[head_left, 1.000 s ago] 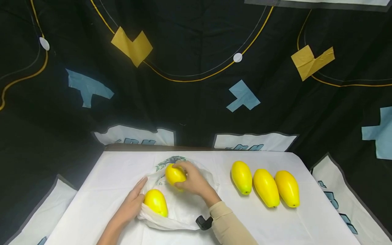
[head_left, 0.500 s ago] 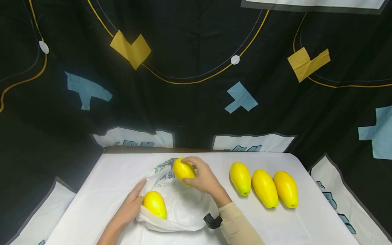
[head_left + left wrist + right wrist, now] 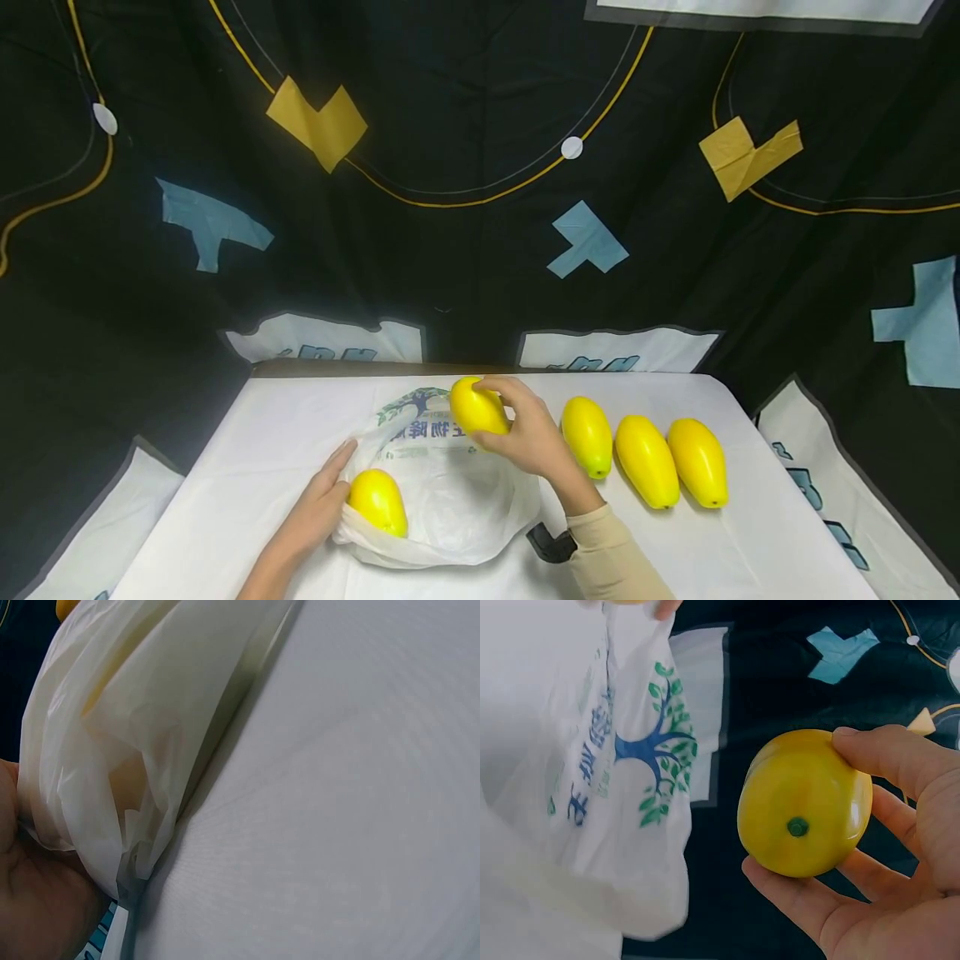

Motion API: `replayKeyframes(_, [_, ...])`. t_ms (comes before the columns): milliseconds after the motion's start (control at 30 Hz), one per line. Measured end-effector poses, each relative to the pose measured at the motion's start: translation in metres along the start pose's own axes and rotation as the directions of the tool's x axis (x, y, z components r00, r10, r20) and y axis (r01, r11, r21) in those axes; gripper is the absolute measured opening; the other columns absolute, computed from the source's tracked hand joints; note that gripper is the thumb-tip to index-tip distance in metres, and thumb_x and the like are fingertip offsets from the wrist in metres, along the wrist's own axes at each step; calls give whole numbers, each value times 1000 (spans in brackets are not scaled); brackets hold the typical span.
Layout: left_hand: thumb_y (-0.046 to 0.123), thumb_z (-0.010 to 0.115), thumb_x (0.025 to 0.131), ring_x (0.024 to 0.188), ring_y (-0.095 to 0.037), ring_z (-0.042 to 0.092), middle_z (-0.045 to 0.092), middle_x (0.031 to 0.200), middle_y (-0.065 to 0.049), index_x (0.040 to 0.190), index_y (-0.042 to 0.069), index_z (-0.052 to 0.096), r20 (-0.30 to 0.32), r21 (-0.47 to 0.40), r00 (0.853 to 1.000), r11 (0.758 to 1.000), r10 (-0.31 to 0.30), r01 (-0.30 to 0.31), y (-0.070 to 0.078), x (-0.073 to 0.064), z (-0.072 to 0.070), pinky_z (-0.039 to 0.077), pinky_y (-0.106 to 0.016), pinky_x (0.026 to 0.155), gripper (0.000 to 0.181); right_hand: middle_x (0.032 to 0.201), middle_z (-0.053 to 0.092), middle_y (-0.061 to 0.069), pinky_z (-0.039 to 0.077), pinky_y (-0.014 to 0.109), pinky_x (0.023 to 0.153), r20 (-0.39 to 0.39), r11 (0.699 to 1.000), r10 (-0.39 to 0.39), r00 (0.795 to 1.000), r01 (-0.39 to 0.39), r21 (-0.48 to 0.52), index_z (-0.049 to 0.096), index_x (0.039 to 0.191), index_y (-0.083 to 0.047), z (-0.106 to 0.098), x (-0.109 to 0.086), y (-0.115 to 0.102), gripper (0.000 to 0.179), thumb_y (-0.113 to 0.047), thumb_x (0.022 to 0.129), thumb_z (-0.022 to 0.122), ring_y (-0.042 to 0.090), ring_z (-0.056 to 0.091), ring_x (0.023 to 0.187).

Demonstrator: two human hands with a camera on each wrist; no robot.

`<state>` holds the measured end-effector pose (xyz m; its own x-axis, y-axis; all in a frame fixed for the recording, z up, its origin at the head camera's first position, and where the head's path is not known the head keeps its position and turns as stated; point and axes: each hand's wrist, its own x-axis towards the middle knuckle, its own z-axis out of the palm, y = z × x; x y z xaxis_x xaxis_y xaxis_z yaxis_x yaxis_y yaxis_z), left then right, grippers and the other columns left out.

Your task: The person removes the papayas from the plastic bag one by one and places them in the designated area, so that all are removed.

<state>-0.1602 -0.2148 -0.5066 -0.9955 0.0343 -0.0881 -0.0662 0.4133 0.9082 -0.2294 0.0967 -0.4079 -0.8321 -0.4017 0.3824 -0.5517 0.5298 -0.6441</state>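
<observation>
My right hand (image 3: 525,425) grips a yellow papaya (image 3: 795,814) between thumb and fingers, raised above the far right part of a white plastic bag (image 3: 457,508). In the right wrist view, the green stem spot on its end faces the camera. The bag lies spread with its mouth wide, and green and blue print (image 3: 656,746) shows on it. At its left rim, my left hand (image 3: 318,500) holds the plastic, partly covered by it in the left wrist view. A second papaya (image 3: 378,502) lies inside the bag near that hand.
To the right of the bag, three more yellow papayas (image 3: 647,461) lie in a row on the white-covered table (image 3: 750,550). A dark curtain (image 3: 480,275) with taped shapes hangs behind the table. A black wrist strap piece (image 3: 551,543) sticks out by the right sleeve.
My right hand has moved right and slightly away with the papaya, from over the bag's middle toward its far right side. The left hand stays at the bag's left rim.
</observation>
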Motion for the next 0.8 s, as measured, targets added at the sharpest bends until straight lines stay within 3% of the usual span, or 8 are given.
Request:
replayKeyframes(300, [5, 34, 98, 149, -29, 2, 6, 164, -6, 157, 14, 18, 9, 9, 1000, 1000, -28, 28, 3, 2, -1, 6, -56, 118, 61, 138, 51, -10, 52, 42, 96, -29, 1000, 16, 999, -16, 10, 60, 128, -24, -26, -13, 0, 61, -9, 73, 84, 15, 45, 130])
replayKeyframes(800, [7, 33, 100, 149, -28, 1, 5, 164, -5, 158, 16, 16, 18, 8, 999, 999, -50, 50, 2, 1, 1, 5, -56, 118, 61, 137, 54, -2, 55, 42, 91, -119, 996, -17, 993, 7, -83, 60, 127, -20, -55, -38, 17, 60, -11, 73, 84, 19, 52, 123])
